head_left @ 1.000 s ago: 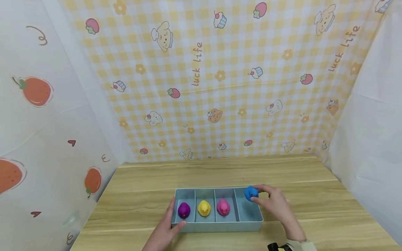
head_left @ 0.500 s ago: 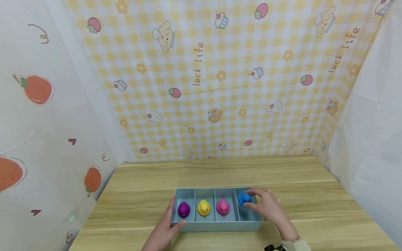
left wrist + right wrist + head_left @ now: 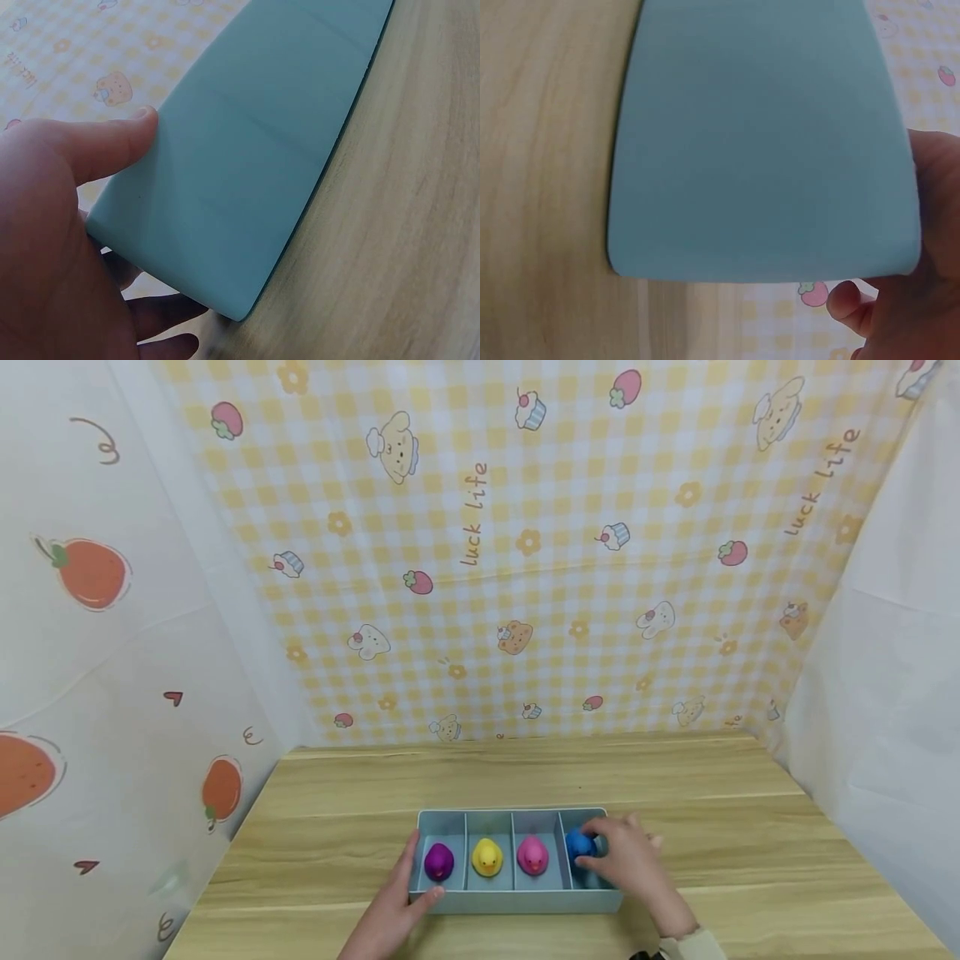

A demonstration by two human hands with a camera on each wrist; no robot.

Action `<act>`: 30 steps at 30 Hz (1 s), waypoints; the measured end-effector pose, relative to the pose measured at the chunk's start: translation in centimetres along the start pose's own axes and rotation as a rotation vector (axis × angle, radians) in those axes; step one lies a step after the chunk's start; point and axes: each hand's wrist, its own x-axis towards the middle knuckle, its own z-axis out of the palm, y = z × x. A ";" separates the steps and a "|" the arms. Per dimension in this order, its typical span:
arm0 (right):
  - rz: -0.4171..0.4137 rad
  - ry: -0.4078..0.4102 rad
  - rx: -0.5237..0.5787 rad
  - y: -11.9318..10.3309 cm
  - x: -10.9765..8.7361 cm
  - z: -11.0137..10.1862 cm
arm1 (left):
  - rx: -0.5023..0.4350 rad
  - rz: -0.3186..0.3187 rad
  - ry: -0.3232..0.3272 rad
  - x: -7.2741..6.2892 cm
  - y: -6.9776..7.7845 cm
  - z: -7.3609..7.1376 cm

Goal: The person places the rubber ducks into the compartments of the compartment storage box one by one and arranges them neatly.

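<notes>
A pale blue-green box with dividers (image 3: 517, 903) stands on the wooden table. From the left, its compartments hold a purple toy duck (image 3: 438, 862), a yellow duck (image 3: 487, 857) and a pink duck (image 3: 533, 856). My right hand (image 3: 633, 864) pinches a blue duck (image 3: 579, 843) between thumb and fingers, low inside the rightmost compartment. The box wall (image 3: 765, 142) hides that duck in the right wrist view. With the thumb at the front rim and fingers along the end wall, my left hand (image 3: 388, 910) holds the box's left end; the left wrist view shows this hand (image 3: 67, 195) close.
Wood-grain tabletop (image 3: 675, 777) surrounds the box. A yellow checked cloth (image 3: 555, 577) hangs behind it, with white cloth at the left side (image 3: 135, 660) and the right side (image 3: 892, 693).
My right hand has moved left and toward me, lowering the blue duck from over the compartment's back right corner into it. The left hand stays at the box's end.
</notes>
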 end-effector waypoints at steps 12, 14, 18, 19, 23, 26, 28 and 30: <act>-0.043 -0.015 -0.145 -0.6 0.0 1.2 | -0.011 -0.001 -0.014 -0.1 0.1 -0.1; -0.035 -0.019 -0.154 -0.6 0.1 1.3 | -0.015 0.000 -0.016 0.0 0.0 -0.1; -0.015 -0.036 -0.158 -0.7 0.2 1.3 | -0.014 0.002 -0.014 0.0 0.0 -0.1; -0.011 -0.040 -0.161 -0.8 0.2 1.3 | -0.011 0.003 -0.014 0.0 -0.1 -0.1; -0.005 -0.046 -0.167 -1.0 0.2 1.1 | -0.004 0.006 -0.009 0.0 -0.1 -0.1; -0.010 -0.051 -0.170 -1.2 0.1 0.9 | -0.008 0.006 -0.008 0.0 -0.1 -0.1; -0.015 -0.058 -0.174 -1.2 0.1 0.7 | -0.005 0.005 -0.007 0.0 -0.1 -0.1; -0.016 -0.060 -0.177 -1.3 0.0 0.6 | -0.002 0.001 -0.007 0.0 0.0 -0.1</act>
